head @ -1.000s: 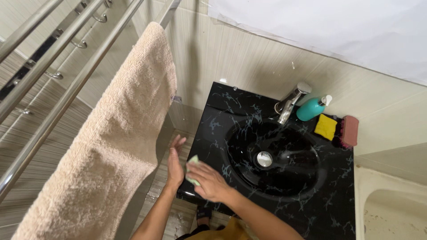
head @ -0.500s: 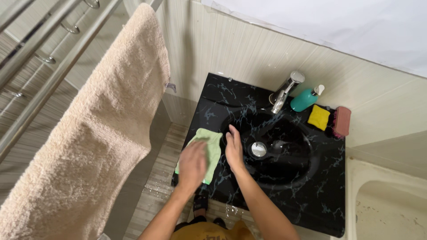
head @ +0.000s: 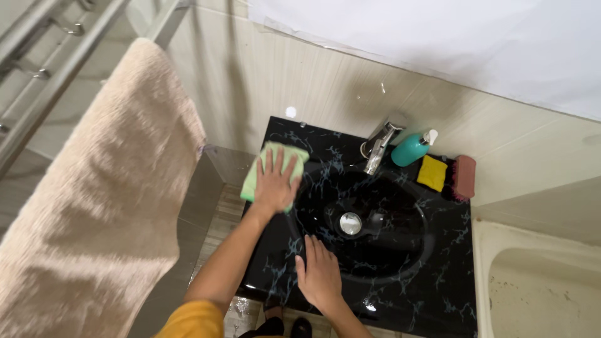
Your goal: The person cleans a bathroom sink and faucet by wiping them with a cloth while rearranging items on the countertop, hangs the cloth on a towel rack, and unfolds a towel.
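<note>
At the far left a steel towel rail point(head: 37, 106) runs diagonally, and a beige terry towel point(head: 94, 206) hangs over it, filling the lower left of the view. Just right of the towel, a strip of wet striped floor tile point(head: 216, 231) shows beside the black marbled washbasin point(head: 432, 300), which stands against a pale tiled wall point(head: 300, 81).

The left hand point(head: 275, 181) lies flat on a light green cloth point(head: 260, 164), fingers spread and straight, pressing the cloth onto the back left corner of the basin top. The cloth sticks out past the fingertips and over the basin's left edge. The left arm reaches up from a yellow sleeve point(head: 191, 319) at the bottom edge.

The right hand point(head: 320, 275) rests palm down on the front rim of the basin, fingers extended and close together, holding nothing, with the fingertips pointing towards the bowl. It is well apart from the cloth.

In the middle of the bowl sits a round metal drain point(head: 350, 223). Behind the bowl a chrome tap point(head: 379, 143) leans over it. Just right of the tap lies a teal pump bottle point(head: 410, 149), then a yellow sponge point(head: 432, 173), then a reddish scrubbing brush point(head: 463, 178), all on the back ledge. At the far right edge is the corner of a white tub point(head: 538, 281).
</note>
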